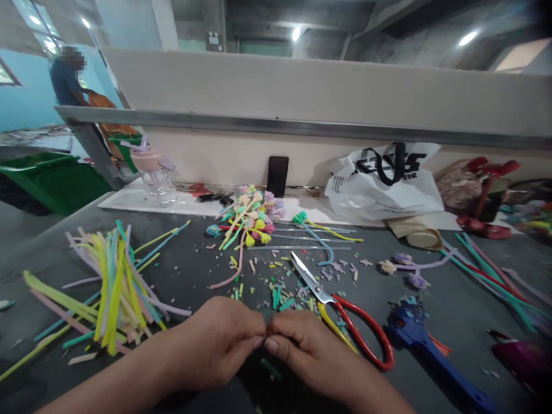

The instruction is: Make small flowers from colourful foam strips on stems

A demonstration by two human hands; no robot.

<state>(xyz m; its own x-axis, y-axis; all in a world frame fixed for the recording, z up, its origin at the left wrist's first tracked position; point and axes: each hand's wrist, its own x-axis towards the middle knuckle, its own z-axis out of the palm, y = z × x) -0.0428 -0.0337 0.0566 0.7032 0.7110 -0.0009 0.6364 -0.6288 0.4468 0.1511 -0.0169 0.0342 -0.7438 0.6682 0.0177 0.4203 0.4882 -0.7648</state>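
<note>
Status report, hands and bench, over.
Left hand and right hand pinched fingertip to fingertip; what they pinch hidden. Scissors beside right hand. Strip pile left.

Dark table [43, 241]: straws [112, 282], scissors [340, 313], scraps [280, 287]

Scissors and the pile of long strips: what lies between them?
In the head view, small cut scraps and one curved pink strip lie between the scissors and the pile.

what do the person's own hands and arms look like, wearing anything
Two bare hands: the left hand and the right hand wear no gloves, and no rings show. The left forearm and right forearm are uncovered, with no sleeve, watch or bracelet in view. The nails that show are short and unpainted.
</note>
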